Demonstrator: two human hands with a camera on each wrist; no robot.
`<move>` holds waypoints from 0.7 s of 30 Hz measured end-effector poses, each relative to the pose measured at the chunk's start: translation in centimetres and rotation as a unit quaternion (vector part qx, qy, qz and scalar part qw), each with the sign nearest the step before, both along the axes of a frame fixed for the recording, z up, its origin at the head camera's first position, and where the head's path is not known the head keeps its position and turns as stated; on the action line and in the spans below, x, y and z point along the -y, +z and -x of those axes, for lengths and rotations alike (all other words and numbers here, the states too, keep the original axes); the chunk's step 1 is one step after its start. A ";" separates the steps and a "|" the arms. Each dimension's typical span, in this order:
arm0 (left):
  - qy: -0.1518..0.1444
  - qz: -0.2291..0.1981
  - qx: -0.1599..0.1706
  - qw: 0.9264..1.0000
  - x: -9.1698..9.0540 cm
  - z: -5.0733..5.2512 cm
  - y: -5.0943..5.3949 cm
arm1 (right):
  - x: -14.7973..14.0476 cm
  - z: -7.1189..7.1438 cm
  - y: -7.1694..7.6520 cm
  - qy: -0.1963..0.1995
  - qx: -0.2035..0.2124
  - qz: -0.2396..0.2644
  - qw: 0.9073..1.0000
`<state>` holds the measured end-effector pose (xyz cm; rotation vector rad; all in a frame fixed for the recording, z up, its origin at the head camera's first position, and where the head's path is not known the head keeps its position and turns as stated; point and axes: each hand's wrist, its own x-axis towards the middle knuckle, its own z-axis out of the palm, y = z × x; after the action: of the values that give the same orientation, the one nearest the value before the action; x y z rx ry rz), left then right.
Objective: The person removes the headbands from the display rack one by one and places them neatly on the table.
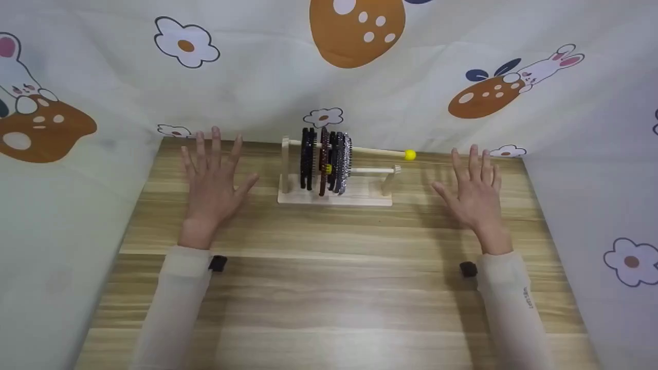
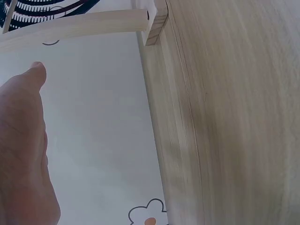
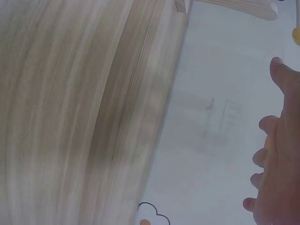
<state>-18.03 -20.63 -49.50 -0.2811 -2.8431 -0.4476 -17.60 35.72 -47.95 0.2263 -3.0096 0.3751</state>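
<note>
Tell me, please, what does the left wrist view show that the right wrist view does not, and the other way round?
Only the left wrist view shows the left hand and, plainly, dark toothed bands. Only the right wrist view shows the right hand and a yellow ball, cut by the frame edge. Both share part of the pale wooden stand, the wood-grain table and pale cloth with a flower print.

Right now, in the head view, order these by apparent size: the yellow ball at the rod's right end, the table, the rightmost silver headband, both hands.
1. Table
2. Left hand and right hand, too alike to rank
3. Silver headband
4. Yellow ball
</note>
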 end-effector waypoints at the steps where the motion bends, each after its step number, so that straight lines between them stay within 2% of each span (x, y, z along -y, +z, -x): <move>1: 0.000 -0.003 -0.001 1.000 -0.1 0.0 0.0 | 0.0 -0.1 0.0 -0.001 -0.001 0.001 1.000; 6: 0.007 -0.014 -0.007 1.000 -0.3 -0.4 -0.4 | -0.1 -0.3 -0.3 -0.003 -0.002 0.015 1.000; 10: 0.018 -0.020 -0.011 1.000 -0.6 -0.7 -1.0 | 0.0 -0.6 -0.7 -0.010 -0.013 0.025 1.000; 18: 0.035 -0.100 -0.009 0.994 -2.3 -1.8 -2.8 | 1.2 -1.8 -1.5 -0.027 -0.041 0.070 0.996; 21: 0.039 -0.135 -0.004 0.990 -3.2 -2.4 -3.4 | 1.8 -2.2 -1.9 -0.032 -0.061 0.079 0.994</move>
<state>-15.64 -17.47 -52.88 -0.1196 -2.7305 -0.8034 -15.38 33.90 -49.83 0.1325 -2.8413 0.5694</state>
